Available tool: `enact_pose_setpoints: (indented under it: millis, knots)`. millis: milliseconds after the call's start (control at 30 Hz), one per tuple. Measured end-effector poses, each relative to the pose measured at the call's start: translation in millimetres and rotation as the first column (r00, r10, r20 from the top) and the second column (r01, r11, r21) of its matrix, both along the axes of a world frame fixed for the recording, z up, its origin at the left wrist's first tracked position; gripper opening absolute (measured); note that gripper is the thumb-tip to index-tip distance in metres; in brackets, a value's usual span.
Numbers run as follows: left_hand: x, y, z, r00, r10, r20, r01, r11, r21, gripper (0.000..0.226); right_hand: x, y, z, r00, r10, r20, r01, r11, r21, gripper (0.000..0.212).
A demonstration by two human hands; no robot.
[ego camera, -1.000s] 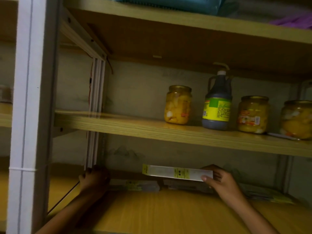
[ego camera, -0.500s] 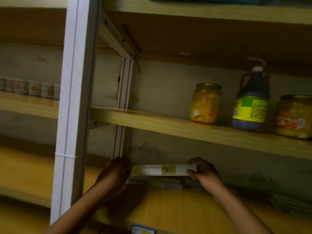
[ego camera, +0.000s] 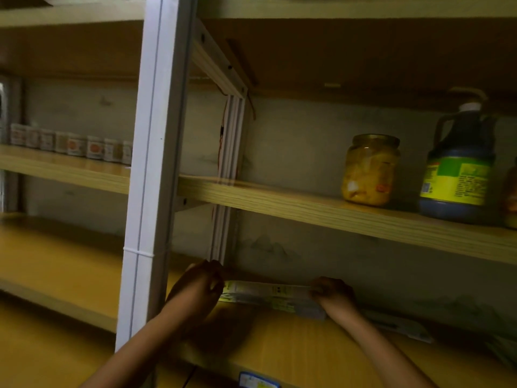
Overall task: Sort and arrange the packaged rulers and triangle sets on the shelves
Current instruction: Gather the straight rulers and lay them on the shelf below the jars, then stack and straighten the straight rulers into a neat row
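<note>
The ruler pack is now down at the back of the lower shelf, lying on or just over the other packs stacked against the wall. A second ago the right hand alone held it up in the air, further right, while the left hand rested by the rear post. Half a second ago the left hand came to its near end, and since then both hands have brought it lower and further back.

The left hand holds the left end with fingers curled round it; the right hand's fingers are curled over the right end, pinching it. Whether the pack already rests its full weight on the stack, I cannot tell: the light is dim and the edges blur together.

For the task, this looks like the squaring-up step: the pack is being lined up flush with those beneath it, its left end near the post. More packs lie loose on the same shelf to the right, apart from the stack, so sorting is probably not finished.

On the shelf above stand a jar and a dark bottle, untouched.
</note>
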State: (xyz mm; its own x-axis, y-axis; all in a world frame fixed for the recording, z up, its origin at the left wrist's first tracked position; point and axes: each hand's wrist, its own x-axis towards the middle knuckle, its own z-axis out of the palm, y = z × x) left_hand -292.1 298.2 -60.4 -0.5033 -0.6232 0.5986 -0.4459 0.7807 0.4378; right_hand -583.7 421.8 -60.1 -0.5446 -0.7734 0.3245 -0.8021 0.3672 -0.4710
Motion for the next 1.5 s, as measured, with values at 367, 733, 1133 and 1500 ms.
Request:
enact_pose_setpoints:
  millis: [367, 733, 1133, 1500]
  knots:
    - [-23, -4, -4, 0.995, 0.042, -0.094, -0.039, 0.999, 0.034, 0.015, -7, -1, -24, 0.997, 0.064, -0.039, -0.066, 0.997, -0.05, 0.023]
    - [-45, -33, -23, 0.949, -0.004, -0.314, -0.031, 0.994, -0.106, 0.016, -27, 0, -28, 0.993, 0.039, -0.111, -0.06, 0.979, -0.193, 0.025]
    - [-50, -45, -40, 0.955, -0.01, -0.296, -0.023, 0.994, -0.11, 0.015, -38, 8, -34, 0.989, 0.146, -0.038, -0.146, 0.989, 0.01, 0.017]
    - [-51, -45, -44, 0.968, -0.033, -0.247, 0.015, 0.997, -0.076, 0.015, -18, 16, -19, 0.988, 0.124, 0.09, -0.112, 0.986, -0.122, 0.023]
